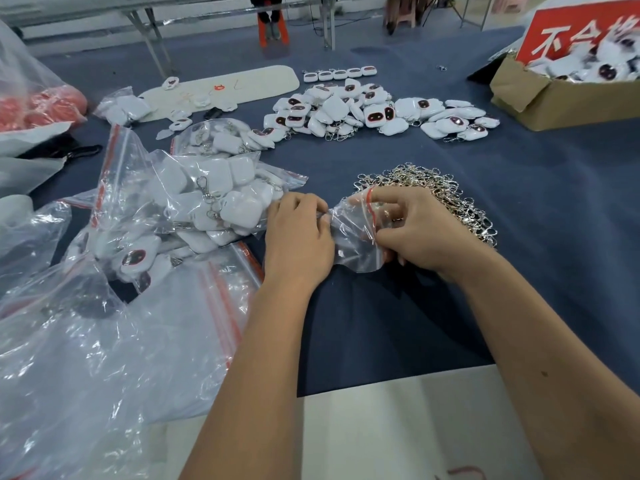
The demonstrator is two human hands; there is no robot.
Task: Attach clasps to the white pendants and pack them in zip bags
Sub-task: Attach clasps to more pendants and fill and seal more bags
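Zip bag (pixel 353 237) sits pinched between both hands, just in front of the clasp pile (pixel 433 199): left hand (pixel 298 237) grips one end, right hand (pixel 419 230) curls on the red-striped mouth (seemingly empty). Slippery film could slide free or seal crooked.

A small clear zip bag (pixel 356 233) with a red seal strip lies crumpled at the centre of the dark blue surface (pixel 519 202), held between both hands. Touching it at 2 o'clock is a heap of silver clasps (pixel 446 192). A loose pile of white pendants (pixel 363 110) with dark, red-rimmed faces, clasps attached, lies at 12 o'clock. Filled zip bags of pendants (pixel 207 199) are heaped at 9 o'clock.
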